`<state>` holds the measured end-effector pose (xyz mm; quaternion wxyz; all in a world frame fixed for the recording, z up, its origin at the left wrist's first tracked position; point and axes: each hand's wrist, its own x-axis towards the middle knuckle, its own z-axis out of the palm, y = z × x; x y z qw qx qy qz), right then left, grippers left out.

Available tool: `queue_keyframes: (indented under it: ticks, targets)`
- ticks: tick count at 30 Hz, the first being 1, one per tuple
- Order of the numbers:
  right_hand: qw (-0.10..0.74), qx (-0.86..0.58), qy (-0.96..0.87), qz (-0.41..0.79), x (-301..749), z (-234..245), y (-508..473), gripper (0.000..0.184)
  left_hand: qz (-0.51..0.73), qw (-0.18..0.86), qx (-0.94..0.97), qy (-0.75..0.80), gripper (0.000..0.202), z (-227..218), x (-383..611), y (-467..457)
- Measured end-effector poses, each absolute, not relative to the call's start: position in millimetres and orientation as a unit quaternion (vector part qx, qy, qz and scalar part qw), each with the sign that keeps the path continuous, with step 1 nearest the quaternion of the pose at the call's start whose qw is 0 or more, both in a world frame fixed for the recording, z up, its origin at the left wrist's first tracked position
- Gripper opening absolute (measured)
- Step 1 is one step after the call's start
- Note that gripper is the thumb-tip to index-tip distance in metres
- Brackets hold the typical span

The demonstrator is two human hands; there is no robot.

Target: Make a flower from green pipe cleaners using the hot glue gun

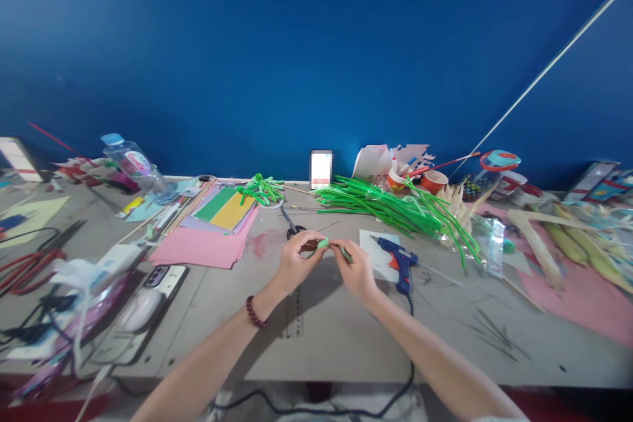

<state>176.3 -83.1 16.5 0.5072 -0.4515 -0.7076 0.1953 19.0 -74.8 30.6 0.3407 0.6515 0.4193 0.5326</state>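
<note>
My left hand [302,252] is pinched around a short green pipe-cleaner piece [323,243], just above the middle of the table. Close against it, my right hand [357,269] has its fingertips closed on the same green piece, part of which shows between thumb and finger. The fingers hide most of it. Behind my left hand lie black-handled scissors [293,231], and a clear ruler [295,318] is below my hands. Right of my right hand, a blue hot glue gun [403,260] rests partly on a white sheet [372,250].
Long green pipe cleaners [370,201] lie at the back, near a propped phone [321,170]. Coloured paper [198,244], a plastic bottle [133,161] and a power strip [116,260] are left. Corn husks [573,241] and thin dark wires [494,333] are right.
</note>
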Motion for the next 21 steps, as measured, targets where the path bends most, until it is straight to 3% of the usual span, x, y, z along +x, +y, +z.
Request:
queue_keyframes:
  ticks: [9,21]
  targets:
    - [0.513,-0.447,-0.704,0.204,177,20,-81,0.015,0.533,0.554,0.504,0.394,0.030,18,17,-65]
    - [0.530,-0.432,-0.695,0.223,176,24,-82,0.013,0.474,0.716,0.336,0.386,0.033,36,15,-61]
